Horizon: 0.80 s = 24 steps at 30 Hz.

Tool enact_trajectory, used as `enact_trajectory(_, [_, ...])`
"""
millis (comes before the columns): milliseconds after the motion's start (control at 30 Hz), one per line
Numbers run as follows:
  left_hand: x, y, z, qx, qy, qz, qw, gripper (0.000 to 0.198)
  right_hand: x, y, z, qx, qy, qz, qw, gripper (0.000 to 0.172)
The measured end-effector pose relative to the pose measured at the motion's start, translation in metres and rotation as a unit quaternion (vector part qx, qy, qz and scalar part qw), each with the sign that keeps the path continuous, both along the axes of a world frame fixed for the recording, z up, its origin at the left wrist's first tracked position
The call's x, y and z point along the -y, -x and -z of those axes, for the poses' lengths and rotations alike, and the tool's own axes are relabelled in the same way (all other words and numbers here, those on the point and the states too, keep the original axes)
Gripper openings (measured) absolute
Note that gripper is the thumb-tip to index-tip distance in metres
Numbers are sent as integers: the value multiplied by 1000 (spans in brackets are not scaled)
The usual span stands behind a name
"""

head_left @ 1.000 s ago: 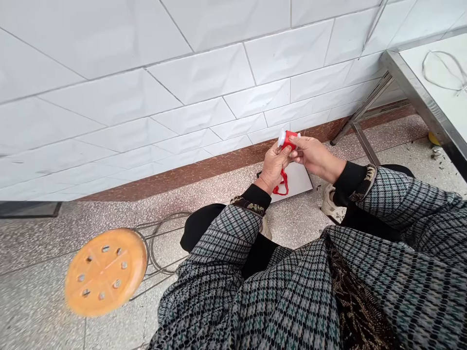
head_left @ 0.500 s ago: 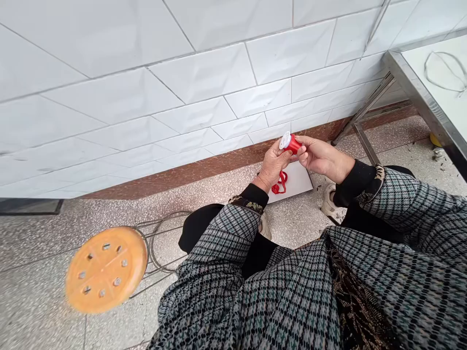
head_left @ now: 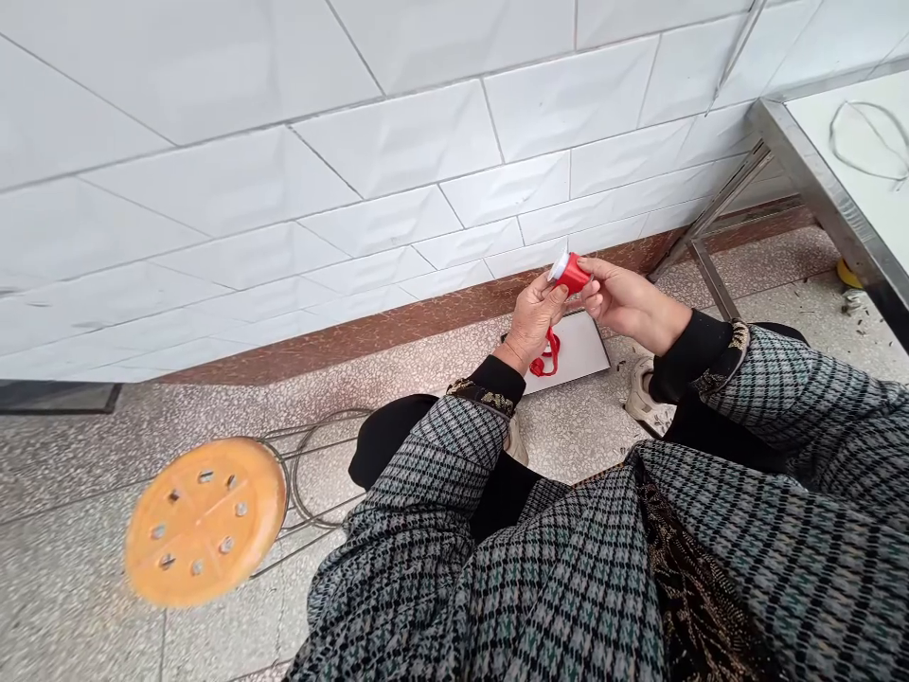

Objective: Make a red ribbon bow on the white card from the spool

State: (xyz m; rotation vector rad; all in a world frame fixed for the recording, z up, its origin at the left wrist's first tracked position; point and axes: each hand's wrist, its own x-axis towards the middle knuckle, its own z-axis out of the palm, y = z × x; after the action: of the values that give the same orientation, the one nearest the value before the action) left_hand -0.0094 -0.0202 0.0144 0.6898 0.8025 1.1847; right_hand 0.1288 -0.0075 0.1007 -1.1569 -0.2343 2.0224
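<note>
Red spool pinched by right hand, newly tipped toward 10 o'clock. Left hand gripping ribbon below.

The spool is shiny red with a white plastic end. The red ribbon looks smooth and glossy. The wall tiles are shiny white. The floor is speckled stone. The stool seat is matt orange plastic. The coat sleeve is rough woven cloth.
</note>
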Motion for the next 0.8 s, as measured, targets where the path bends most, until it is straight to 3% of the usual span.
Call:
enact_trajectory(233, [-7,14,7,-64,-58,3,996,79,-13,-12,-4,-24,96,-59,993,18])
enact_trajectory(500, [-5,5,4,-24,-7,-6,1000,71,7,1,6,-37,3,-2,999,12])
enact_trajectory(800, [-3,-2,8,-38,-20,-12,999,67,-7,-2,3,-51,45,18,997,19])
